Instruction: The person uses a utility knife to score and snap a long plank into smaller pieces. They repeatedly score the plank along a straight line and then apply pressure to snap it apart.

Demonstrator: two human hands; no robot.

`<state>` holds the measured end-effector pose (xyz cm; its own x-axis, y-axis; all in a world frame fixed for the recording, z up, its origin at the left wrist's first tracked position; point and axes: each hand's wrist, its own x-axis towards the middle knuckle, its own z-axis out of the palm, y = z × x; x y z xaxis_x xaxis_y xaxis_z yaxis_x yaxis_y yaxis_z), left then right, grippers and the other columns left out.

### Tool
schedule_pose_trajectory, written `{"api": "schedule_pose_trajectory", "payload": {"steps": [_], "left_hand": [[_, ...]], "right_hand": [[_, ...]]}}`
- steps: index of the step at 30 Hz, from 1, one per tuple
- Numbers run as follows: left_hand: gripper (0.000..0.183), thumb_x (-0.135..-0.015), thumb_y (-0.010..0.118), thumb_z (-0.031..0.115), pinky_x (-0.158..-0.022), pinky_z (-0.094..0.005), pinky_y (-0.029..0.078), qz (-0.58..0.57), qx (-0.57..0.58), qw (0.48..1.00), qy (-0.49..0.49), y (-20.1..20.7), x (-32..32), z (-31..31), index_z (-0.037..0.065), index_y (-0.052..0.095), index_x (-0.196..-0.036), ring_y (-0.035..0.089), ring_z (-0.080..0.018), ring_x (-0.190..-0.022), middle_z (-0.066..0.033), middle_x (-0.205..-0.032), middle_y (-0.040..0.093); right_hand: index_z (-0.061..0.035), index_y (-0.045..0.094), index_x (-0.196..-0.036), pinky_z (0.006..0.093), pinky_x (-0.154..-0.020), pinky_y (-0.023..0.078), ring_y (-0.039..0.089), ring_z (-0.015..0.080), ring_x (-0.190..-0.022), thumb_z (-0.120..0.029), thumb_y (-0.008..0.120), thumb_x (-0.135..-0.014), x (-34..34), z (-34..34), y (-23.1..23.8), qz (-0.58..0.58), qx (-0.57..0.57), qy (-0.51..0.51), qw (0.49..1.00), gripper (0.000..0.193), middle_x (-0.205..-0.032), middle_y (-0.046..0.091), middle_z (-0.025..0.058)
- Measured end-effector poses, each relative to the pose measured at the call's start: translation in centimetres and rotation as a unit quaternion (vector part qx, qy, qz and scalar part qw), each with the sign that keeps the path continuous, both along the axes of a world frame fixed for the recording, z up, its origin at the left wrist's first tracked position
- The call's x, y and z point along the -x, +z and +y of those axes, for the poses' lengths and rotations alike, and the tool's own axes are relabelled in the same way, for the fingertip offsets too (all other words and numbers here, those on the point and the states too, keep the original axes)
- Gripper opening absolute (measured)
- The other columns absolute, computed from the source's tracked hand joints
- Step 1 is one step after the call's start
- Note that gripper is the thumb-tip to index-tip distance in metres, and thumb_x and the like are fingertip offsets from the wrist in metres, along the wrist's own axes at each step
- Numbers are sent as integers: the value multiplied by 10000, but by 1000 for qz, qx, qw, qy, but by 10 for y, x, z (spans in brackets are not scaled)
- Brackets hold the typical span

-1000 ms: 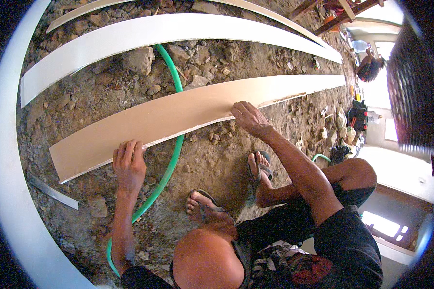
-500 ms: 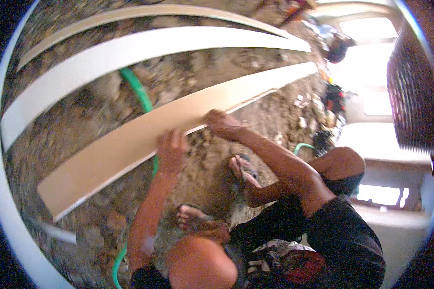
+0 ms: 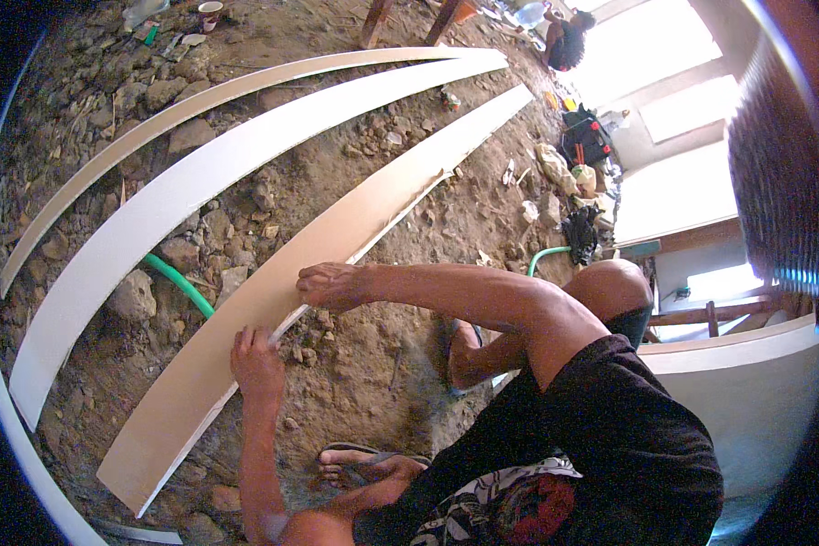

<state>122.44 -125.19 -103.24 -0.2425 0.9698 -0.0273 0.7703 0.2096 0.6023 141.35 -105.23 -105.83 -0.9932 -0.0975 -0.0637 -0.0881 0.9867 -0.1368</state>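
Observation:
A long strip of what looks like plasterboard (image 3: pixel 350 207), tan-faced with a white edge, lies slantwise over the dirt in front of me. My left hand (image 3: pixel 257 362) grips its near edge, fingertips on the tan face. Farther along the same edge, my right hand (image 3: pixel 335 287) is closed with bent fingers on the strip; its thumb is hidden. Beyond the right hand, a ragged sliver (image 3: pixel 419 193) of torn facing stands off the edge. Past this strip lie a wide white strip (image 3: pixel 200 177) and a narrower tan one (image 3: pixel 168 120).
A green hose (image 3: pixel 180 284) runs beneath the strips. Stones and rubble cover the dirt floor (image 3: pixel 400 318). Wooden legs (image 3: pixel 374 23) and a paper cup (image 3: pixel 210 14) stand at the far side. Bags (image 3: pixel 584 136) line the right, near another person (image 3: pixel 566 41).
The view has swung, so the strips and both hands appear lower and farther left. Both hands remain on the near edge of the tan strip.

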Motion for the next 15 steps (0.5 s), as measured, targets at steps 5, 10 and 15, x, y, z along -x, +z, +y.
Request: {"api": "schedule_pose_trajectory", "payload": {"steps": [5,10,15], "left_hand": [[256,-748,701,28,-971,-483,450,-14,-67,998,-14,-5,-8,2,18,639,-995,574,-370,-1095,-162,-1072,637],[247,-751,716,38,-903,-480,463,24,-48,997,-54,-15,-3,7,16,633,-982,584,-365,-1023,-145,-1004,632],[254,-762,724,38,-884,-474,463,50,-5,998,-32,3,-29,13,23,643,-1002,578,-372,-991,-144,-1007,622]], "right_hand": [[-36,589,-1159,422,-1028,451,529,328,-1187,-233,706,-799,-3,5,16,-111,37,-19,993,428,-1168,584,147],[-32,572,-1239,470,-1002,458,523,358,-1202,-430,652,-883,-18,57,115,-235,48,-7,971,540,-1202,595,148],[-65,679,-1093,432,-814,537,663,293,-990,-219,597,-898,-165,227,200,-116,-7,-161,980,261,-1047,703,130]]}}
